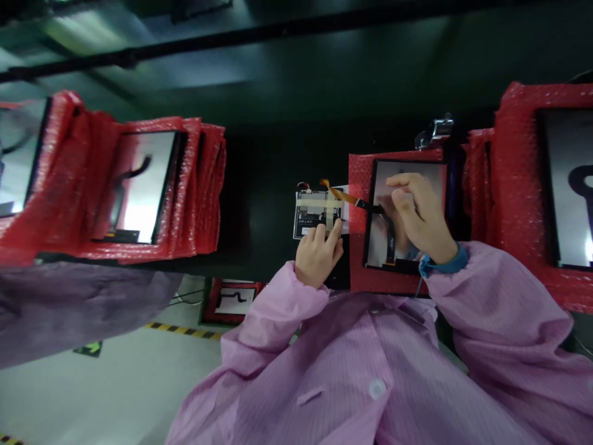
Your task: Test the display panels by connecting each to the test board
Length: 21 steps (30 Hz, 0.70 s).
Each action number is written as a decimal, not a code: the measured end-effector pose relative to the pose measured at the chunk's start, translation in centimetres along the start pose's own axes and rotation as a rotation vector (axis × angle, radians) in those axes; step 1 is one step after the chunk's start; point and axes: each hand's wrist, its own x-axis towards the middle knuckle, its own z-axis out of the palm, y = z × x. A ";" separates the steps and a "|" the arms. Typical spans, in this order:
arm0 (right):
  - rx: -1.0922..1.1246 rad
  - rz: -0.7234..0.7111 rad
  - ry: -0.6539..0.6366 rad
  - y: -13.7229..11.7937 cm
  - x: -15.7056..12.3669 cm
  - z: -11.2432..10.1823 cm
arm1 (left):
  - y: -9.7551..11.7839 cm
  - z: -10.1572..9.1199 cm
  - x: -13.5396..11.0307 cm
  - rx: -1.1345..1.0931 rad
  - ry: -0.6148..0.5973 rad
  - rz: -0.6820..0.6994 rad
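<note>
My left hand rests at the lower edge of a small taped circuit board, its index finger stretched out onto the board's right side. Pale tape strips cross that board. From its top right an orange ribbon cable runs to a black flex cable on the back of a display panel. Over this panel hovers or rests my right hand, fingers loosely bent and thumb apart, with nothing visible in it; contact with the panel cannot be made out. Red bubble wrap lies beneath the panel.
Stacks of display panels in red bubble wrap stand at left and right. A shiny metal object sits behind the panel. Another person's sleeve reaches in at left. Below the dark bench is a bin.
</note>
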 end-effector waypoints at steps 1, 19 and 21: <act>-0.023 0.012 0.015 -0.1 -0.4 -0.4 | 0.0 0.0 -0.1 -0.011 0.005 -0.004; -0.267 0.569 0.214 -0.9 -13.6 -2.9 | 7.0 -0.3 -1.6 -0.506 0.148 0.025; -0.165 0.607 0.253 -1.6 -13.2 -3.3 | 7.0 -0.3 -1.7 -0.514 0.138 0.030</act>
